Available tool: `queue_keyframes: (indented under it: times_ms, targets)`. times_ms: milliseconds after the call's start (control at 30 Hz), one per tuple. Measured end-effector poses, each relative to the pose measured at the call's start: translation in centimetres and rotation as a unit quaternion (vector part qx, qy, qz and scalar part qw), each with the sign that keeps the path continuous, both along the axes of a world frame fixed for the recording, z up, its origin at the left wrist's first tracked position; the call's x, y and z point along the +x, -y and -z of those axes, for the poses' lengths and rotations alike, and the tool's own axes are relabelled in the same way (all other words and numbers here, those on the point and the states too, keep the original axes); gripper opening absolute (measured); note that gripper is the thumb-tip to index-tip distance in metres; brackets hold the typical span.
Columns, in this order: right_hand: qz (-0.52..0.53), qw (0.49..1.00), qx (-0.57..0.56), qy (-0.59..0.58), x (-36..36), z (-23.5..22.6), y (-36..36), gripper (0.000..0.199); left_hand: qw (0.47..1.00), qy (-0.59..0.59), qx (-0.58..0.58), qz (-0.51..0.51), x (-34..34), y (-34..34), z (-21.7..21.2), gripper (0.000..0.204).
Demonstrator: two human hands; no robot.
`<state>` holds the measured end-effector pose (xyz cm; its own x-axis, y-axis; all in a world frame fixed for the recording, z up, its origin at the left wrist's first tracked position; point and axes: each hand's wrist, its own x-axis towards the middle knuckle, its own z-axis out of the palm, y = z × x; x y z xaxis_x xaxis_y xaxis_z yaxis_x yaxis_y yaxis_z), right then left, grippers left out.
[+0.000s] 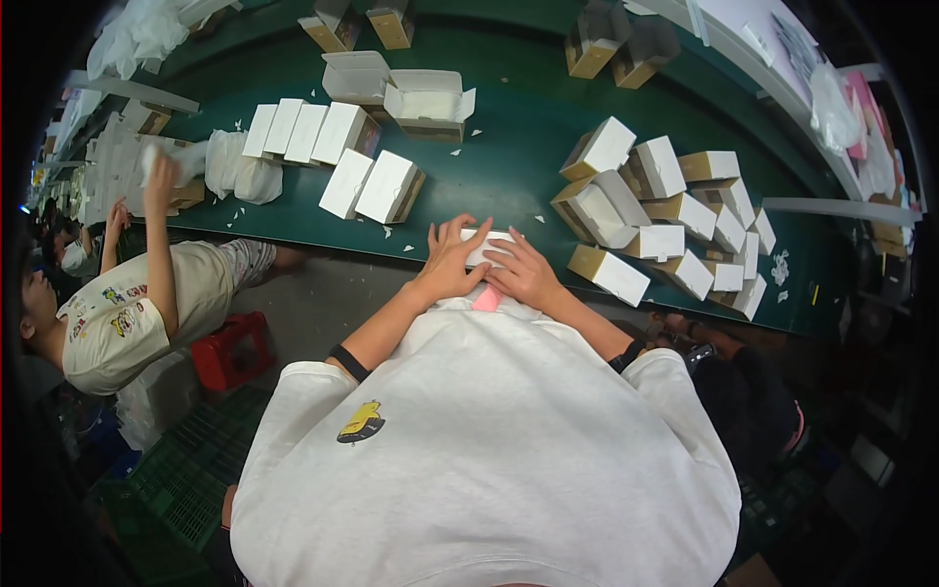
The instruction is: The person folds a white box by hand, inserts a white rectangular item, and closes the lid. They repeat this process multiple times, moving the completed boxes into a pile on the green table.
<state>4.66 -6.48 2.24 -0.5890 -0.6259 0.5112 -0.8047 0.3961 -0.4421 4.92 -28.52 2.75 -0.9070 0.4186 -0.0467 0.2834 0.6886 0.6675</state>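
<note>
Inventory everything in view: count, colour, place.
Table: one, green, upper half.
Handled box: one, white, near edge.
Small item: one, pink, just below it.
Closed boxes: six, white and brown, left.
Box pile: over a dozen, white and brown, right.
Open boxes: several, white and brown, mostly far side.
Scraps: several, white, on table.
Bags: several, whitish, upper sides.
Co-workers: at least two, pale and dark clothing, both sides.
Plastic object: one, red, floor left.
Crates: count unclear, green, lower left.
Shirt: one, white, lower centre.
Left hand: one, bare, on box.
Right hand: one, bare, on box.
</note>
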Motion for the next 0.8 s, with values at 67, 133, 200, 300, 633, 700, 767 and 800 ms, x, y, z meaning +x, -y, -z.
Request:
queue_keyframes:
  times_ms: [67,133,200,300,633,700,767,800]
  targets:
    - [-0.003,1.000,0.002,0.001,0.0,0.1,0.0,0.019,1.000,-0.001,-0.020,0.013,0.0,0.1,0.0,0.077]
    - [-0.009,1.000,0.006,0.006,0.1,0.1,-0.1,0.022,0.999,0.009,-0.020,0.024,-0.3,0.2,0.2,0.080]
    - [-0.003,1.000,0.009,0.002,0.2,0.1,0.0,0.021,0.999,0.015,-0.020,0.033,-0.5,0.5,0.4,0.082]
    - [0.005,1.000,0.013,-0.005,0.4,0.0,0.1,0.021,0.998,0.010,-0.002,0.065,-0.8,0.9,0.6,0.082]
    - [0.029,0.994,0.101,-0.028,1.1,0.0,0.4,0.018,0.993,0.023,-0.036,0.109,-1.6,1.2,-1.0,0.085]
    - [0.028,0.993,0.110,-0.031,1.2,0.0,0.6,0.018,0.993,0.015,-0.034,0.114,-1.6,1.3,-1.0,0.085]
    - [0.034,0.991,0.123,-0.035,1.3,-0.1,0.8,0.018,0.992,0.013,-0.033,0.118,-1.6,1.5,-0.9,0.085]
    - [0.037,0.990,0.129,-0.038,1.3,-0.1,0.8,0.018,0.992,0.009,-0.033,0.123,-1.6,1.6,-0.8,0.084]
